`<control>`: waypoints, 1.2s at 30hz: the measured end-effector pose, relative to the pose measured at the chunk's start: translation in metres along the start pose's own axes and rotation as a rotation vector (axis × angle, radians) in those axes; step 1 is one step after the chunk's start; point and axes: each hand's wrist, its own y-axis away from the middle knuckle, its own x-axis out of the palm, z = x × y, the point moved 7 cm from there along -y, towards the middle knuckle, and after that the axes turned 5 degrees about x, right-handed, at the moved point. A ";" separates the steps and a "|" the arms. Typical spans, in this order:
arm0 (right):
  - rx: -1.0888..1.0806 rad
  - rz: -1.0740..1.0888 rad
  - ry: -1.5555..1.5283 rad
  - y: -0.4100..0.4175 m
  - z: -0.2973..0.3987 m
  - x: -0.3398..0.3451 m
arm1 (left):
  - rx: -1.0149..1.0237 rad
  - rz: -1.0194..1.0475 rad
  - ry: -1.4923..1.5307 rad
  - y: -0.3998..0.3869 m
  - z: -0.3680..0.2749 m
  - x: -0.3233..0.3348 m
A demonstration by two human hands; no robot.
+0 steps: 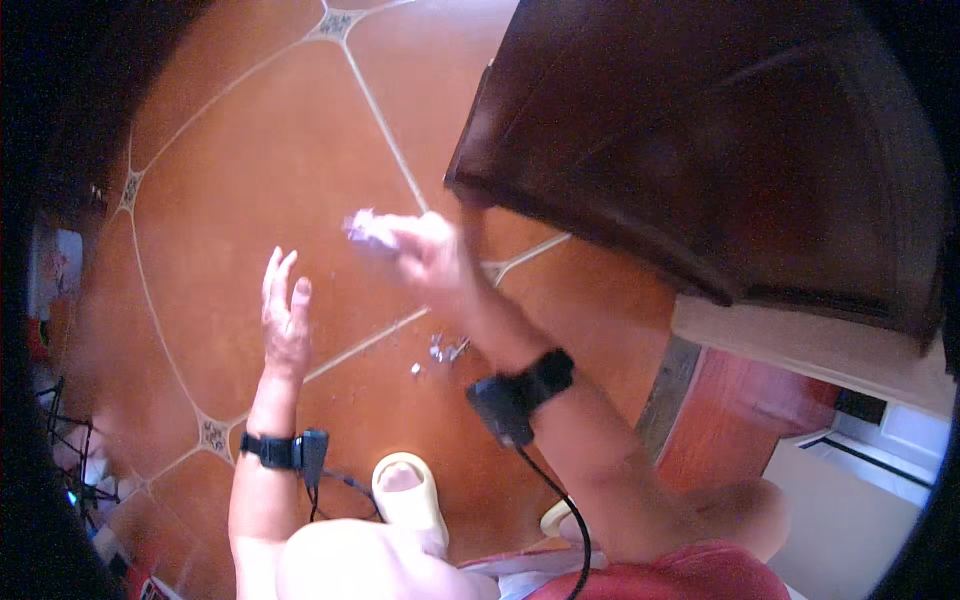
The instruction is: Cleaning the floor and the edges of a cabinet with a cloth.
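Above the tiled floor my right hand (431,255) is closed around a small crumpled whitish-purple item (366,227), blurred, so its kind is unclear. Lower and to the left, my left hand (286,330) is raised with fingers extended and thumb apart; nothing shows in it. Several small shiny whitish scraps (442,349) lie on the floor below my right forearm. Each forearm carries a black strapped device, the left wrist device (289,451) and the right forearm device (517,397), with black cables running back towards my body.
Dark brown wooden furniture (675,150) fills the upper right, its corner near my right hand. Orange tiles (247,165) with pale grout cover the floor. My yellow slipper (409,487) stands below my hands. A black metal rack (82,450) is at the left edge. A whitish panel (832,517) is lower right.
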 end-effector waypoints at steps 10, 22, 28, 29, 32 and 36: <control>0.367 -0.866 0.219 0.082 0.163 -0.154 | -0.011 0.018 -0.011 0.019 -0.023 -0.017; 0.058 -0.626 0.721 0.055 0.116 -0.145 | 0.029 0.055 -0.002 0.005 -0.056 0.016; 0.845 -0.246 -0.111 0.082 0.036 -0.057 | -0.331 0.629 0.765 0.041 -0.076 0.069; 0.723 -0.159 -0.253 0.077 0.035 -0.026 | -0.451 0.625 0.972 0.050 -0.084 0.076; 0.656 -0.068 -0.501 0.080 0.042 0.022 | -0.588 0.596 1.312 0.060 -0.109 0.074; 0.640 0.135 -0.655 0.088 0.044 0.077 | -0.702 0.325 1.424 0.072 -0.075 0.042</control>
